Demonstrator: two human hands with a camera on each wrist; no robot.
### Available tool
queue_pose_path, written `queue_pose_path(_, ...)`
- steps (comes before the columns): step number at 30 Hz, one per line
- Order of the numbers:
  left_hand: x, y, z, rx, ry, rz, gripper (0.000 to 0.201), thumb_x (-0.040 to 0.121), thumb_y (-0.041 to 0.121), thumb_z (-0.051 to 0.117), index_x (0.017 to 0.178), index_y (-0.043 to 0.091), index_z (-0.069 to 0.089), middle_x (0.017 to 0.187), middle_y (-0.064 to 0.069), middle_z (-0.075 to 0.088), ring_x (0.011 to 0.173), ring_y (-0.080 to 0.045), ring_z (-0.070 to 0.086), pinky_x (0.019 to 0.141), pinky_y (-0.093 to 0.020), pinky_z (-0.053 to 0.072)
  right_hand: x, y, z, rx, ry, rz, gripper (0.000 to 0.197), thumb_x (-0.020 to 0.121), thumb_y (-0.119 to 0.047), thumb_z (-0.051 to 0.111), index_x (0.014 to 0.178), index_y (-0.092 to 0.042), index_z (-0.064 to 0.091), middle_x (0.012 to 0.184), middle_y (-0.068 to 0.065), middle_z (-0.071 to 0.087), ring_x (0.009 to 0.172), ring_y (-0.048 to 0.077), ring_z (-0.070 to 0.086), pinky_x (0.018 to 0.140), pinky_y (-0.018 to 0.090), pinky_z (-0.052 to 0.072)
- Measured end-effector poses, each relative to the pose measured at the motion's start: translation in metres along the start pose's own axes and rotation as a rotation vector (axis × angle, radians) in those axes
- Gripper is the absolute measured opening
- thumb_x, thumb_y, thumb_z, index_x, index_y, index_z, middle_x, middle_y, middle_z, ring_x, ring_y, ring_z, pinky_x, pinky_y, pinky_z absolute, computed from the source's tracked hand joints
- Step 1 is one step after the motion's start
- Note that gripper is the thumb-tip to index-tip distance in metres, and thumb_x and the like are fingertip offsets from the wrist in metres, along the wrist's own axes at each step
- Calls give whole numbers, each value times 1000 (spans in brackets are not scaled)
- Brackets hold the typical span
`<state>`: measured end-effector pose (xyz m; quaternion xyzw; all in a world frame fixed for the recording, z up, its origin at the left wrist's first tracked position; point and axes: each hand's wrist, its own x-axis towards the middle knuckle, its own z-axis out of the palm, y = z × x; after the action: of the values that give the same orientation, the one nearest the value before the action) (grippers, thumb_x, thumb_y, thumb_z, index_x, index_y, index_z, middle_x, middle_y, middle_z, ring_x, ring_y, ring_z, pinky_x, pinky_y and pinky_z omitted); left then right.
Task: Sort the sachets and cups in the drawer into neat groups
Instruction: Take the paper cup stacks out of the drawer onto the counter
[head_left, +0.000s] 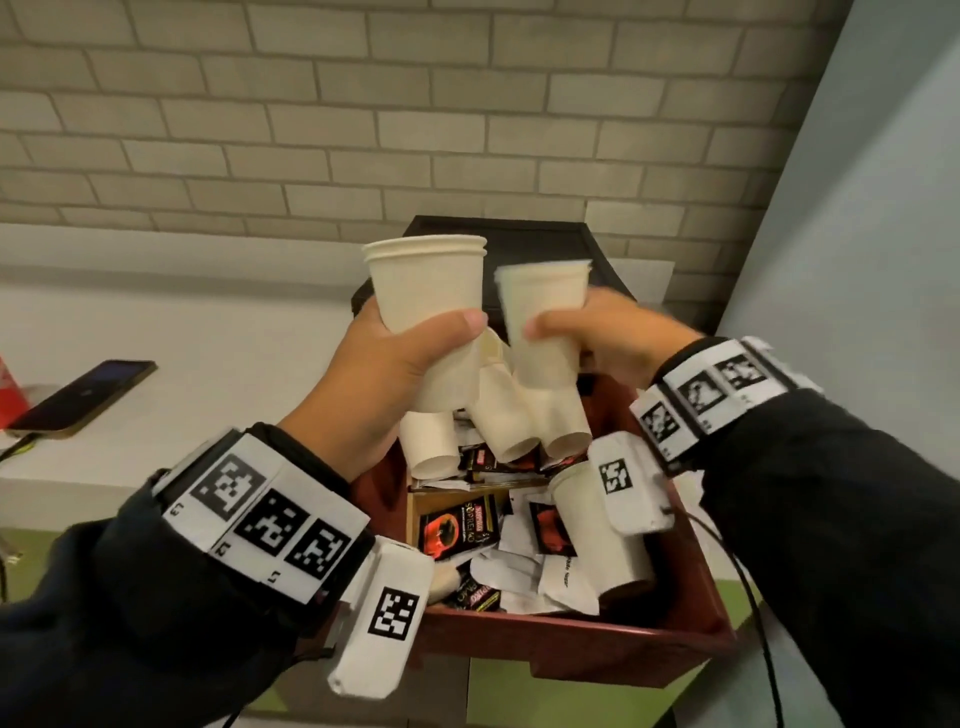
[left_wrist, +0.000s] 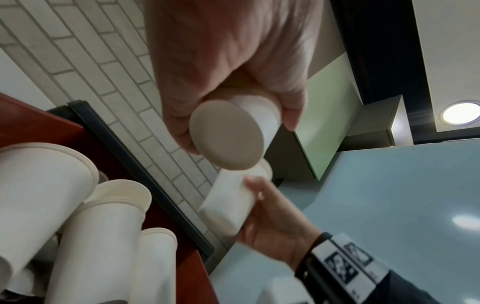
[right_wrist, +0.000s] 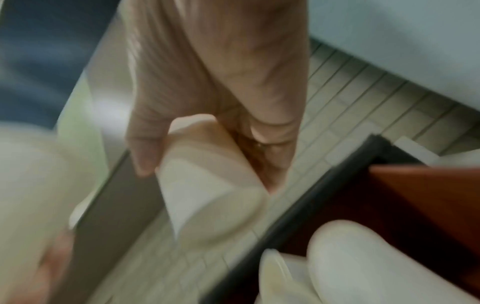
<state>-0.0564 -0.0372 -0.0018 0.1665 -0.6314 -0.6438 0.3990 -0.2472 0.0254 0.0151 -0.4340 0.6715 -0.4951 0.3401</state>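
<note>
— Both hands up over the drawer (head_left: 571, 639): left hand (head_left: 363, 384) grips a nested paper cup stack (head_left: 426, 291), right hand (head_left: 613, 332) pinches a single cup (head_left: 540, 312).

— Smooth, tapered, cream paper. More cups (head_left: 519, 426) lie below on glossy sachets (head_left: 457, 525); red-brown drawer, grey brick wall (head_left: 363, 130).

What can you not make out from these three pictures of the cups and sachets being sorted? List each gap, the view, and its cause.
- Number of cups nested in the left hand's stack: head view, only the rims show.
- Right hand's cup: right wrist view, motion blur smears its rim.
- Sachets at the drawer's near left corner: head view, hidden behind the left wrist camera.
- White sachets' print: head view, too small to read.
</note>
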Motion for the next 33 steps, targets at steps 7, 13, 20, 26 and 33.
queue_pose_path(7,16,-4,30,238,-112,-52,58,60,35,72,114,26,53,107,-2,63,98,-17,62,76,-32,54,-24,-65,-33,427,240,-377,22,85,-13,61,103,-20,52,96,-3,62,90,13,62,70,30,55)
queue_pose_path(13,28,-3,51,345,-124,-52,76,56,39,82,123,24,48,109,-1,61,98,-17,61,77,-36,54,-36,-65,-28,280,47,-321,37,75,-17,67,111,-16,55,96,-2,65,91,12,63,79,28,55)
queue_pose_path(20,45,-4,76,262,-195,11,91,55,43,79,135,20,41,123,-4,60,110,-19,61,91,-41,53,-42,-31,-45,118,-133,-123,53,69,-23,74,120,-16,57,111,2,65,112,21,58,104,40,40)
queue_pose_path(26,40,-18,96,481,-222,-202,50,83,20,69,129,16,49,110,1,61,98,-12,61,81,-24,52,-43,0,-80,136,142,-170,44,77,-7,69,115,-20,53,106,-1,65,97,15,62,73,26,53)
queue_pose_path(33,43,-57,85,1091,-710,-873,43,86,55,55,69,16,54,56,6,52,44,-6,45,44,-15,32,-43,66,-134,184,449,-96,57,67,-9,75,119,-17,53,116,9,63,110,28,59,92,44,50)
